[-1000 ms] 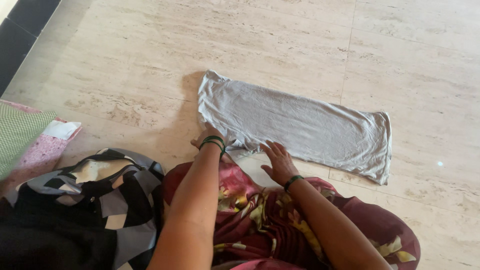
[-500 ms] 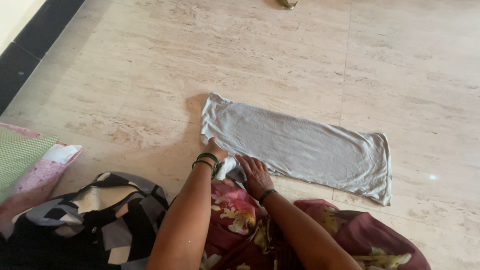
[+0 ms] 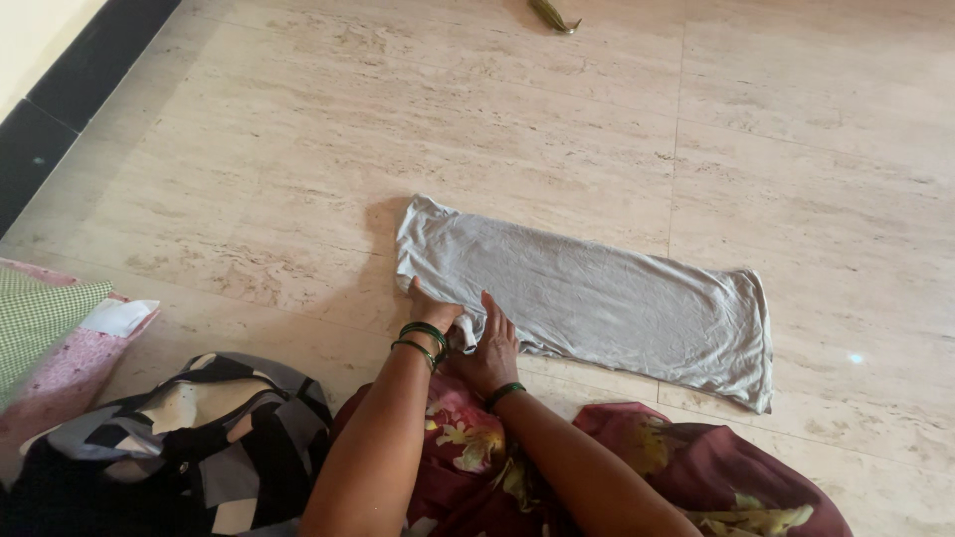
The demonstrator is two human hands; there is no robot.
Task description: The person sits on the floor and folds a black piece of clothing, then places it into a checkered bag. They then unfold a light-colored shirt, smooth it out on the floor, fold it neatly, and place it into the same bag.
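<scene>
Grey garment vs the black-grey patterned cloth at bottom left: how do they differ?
The grey garment is plain and lies flat, folded into a long strip on the floor; the patterned cloth is black, grey and cream patches, bunched in a heap. Both hands, left hand and right hand, touch the grey garment only. Both are fabric.

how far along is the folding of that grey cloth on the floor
Done: the grey cloth already lies as a long narrow strip, flat on the tiled floor. In hand: the left hand and right hand meet at its near left corner, pressing or gripping the edge there. Left: the strip is at full length, with no crosswise fold yet. A heap of other clothes lies beside the person's left arm.
</scene>
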